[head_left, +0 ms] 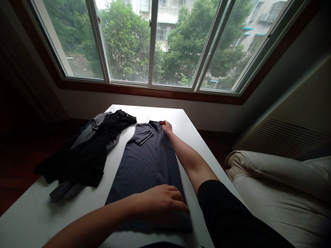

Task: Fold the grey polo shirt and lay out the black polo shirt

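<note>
Taking the view as a clock face, the dark reddish wooden floor (7, 193) shows at 9 o'clock. Next to it, from 8 to 10 o'clock, a loose heap of black and grey clothes (88, 155) lies rumpled on the smooth white tabletop (28, 217), partly hanging over its left edge.

The bare left hand (165, 201) reaches in from 7 o'clock, its forearm crossing the lower part of the dark blue-grey short-sleeved polo shirt (139, 165). Its fingers are bent and dim near the hem; whether they grip any cloth, I cannot tell. The polo shirt lies lengthwise in the middle of the tabletop, just right of the heap, with its black collar (153, 124) towards 12 o'clock. One sleeve with white-striped trim (145, 137) is folded inward over the chest, and a lengthwise crease runs down the right part of the body.

At 12 o'clock, beyond the tabletop, stands the wide sliding window with pale metal frames (150, 51), trees and buildings outside it. Just right of the collar, the bare right hand (167, 127) pinches the shirt's shoulder, its fingers closed on the cloth; a black sleeve covers that upper arm.

Thick beige padded cushions (281, 203) lie at 4 o'clock, below a slatted pale panel (281, 137) at 3 o'clock.
</note>
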Available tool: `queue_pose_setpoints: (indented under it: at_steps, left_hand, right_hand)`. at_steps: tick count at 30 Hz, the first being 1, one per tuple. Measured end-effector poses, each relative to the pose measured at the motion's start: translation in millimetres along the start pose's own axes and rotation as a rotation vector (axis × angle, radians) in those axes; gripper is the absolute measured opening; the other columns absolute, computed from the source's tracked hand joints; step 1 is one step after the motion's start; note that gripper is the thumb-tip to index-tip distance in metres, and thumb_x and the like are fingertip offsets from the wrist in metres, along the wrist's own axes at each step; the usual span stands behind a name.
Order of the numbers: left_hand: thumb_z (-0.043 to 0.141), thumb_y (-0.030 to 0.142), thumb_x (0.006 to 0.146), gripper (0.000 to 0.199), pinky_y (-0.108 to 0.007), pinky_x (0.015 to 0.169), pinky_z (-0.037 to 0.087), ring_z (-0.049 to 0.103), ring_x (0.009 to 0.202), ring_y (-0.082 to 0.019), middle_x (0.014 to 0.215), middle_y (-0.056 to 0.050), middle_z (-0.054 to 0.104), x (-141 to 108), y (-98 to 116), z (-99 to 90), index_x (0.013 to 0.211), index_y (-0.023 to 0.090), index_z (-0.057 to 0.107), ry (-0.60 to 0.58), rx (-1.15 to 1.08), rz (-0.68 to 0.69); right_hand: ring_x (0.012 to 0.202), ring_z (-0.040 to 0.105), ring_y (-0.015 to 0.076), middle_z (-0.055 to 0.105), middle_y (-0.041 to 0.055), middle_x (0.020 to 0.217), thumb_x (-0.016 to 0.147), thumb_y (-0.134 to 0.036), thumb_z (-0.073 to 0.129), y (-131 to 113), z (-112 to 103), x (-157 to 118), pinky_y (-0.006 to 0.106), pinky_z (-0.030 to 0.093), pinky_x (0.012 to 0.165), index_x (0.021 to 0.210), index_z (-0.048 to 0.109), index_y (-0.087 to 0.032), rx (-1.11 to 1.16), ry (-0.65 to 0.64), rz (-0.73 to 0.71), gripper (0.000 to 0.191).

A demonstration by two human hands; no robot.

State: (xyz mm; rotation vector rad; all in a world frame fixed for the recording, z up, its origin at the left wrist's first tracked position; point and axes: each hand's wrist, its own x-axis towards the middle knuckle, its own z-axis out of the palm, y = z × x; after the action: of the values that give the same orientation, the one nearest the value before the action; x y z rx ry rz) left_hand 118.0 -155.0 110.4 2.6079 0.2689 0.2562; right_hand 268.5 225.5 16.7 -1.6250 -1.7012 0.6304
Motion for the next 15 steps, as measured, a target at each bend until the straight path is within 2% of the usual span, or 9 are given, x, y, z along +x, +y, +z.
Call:
queue_pose_setpoints:
  at_steps: [2,5,8,12,15]
  left_hand:
    - [0.064,0.036,0.098,0.046,-0.046,0.119,0.037,0.049,0.142,-0.03,0.143,-0.011,0.061,0.8,-12.3,15.2,0.142,0.025,0.06,0.029,0.073,-0.101]
    - [0.06,0.055,0.098,0.07,-0.064,0.124,0.021,0.025,0.157,-0.039,0.167,-0.016,0.035,-1.6,-24.8,41.3,0.159,0.024,0.042,0.009,0.107,-0.183]
    - [0.045,0.061,0.103,0.075,-0.068,0.124,0.016,0.015,0.16,-0.038,0.172,-0.017,0.021,-7.6,-24.9,54.9,0.166,0.024,0.028,-0.014,0.09,-0.188]
    - [0.045,0.059,0.104,0.071,-0.064,0.126,0.016,0.017,0.16,-0.034,0.172,-0.015,0.024,-22.3,-28.1,46.4,0.165,0.025,0.031,-0.021,0.081,-0.168]
    - [0.051,0.057,0.103,0.071,-0.064,0.127,0.015,0.02,0.159,-0.034,0.172,-0.013,0.026,-47.5,-43.3,29.0,0.165,0.028,0.032,0.053,0.141,-0.281]
  right_hand:
    - [0.133,0.053,0.0259,0.062,0.0113,0.141,0.09,-0.023,0.061,4.3,3.9,-7.0,0.037,0.039,0.115,0.131,0.067,-0.021,-0.18,-0.076,-0.084,0.04]
    - [0.151,0.033,0.0307,0.042,0.0143,0.162,0.099,-0.037,0.056,7.7,15.7,-18.5,0.044,0.024,0.125,0.151,0.052,-0.022,-0.47,-0.207,-0.176,0.054]
    - [0.158,0.018,0.0309,0.024,0.0126,0.172,0.107,-0.048,0.04,8.8,25.4,-25.2,0.051,0.012,0.127,0.162,0.038,-0.024,-0.547,-0.246,-0.144,0.06]
    - [0.161,0.008,0.0285,0.015,0.0103,0.174,0.106,-0.06,0.034,12.2,26.2,-26.2,0.051,0.006,0.127,0.166,0.027,-0.029,-0.556,-0.288,-0.128,0.068]
    - [0.161,0.008,0.0283,0.015,0.0103,0.174,0.105,-0.063,0.035,12.5,20.8,-20.9,0.05,0.007,0.127,0.166,0.027,-0.029,-0.572,-0.319,-0.134,0.07]
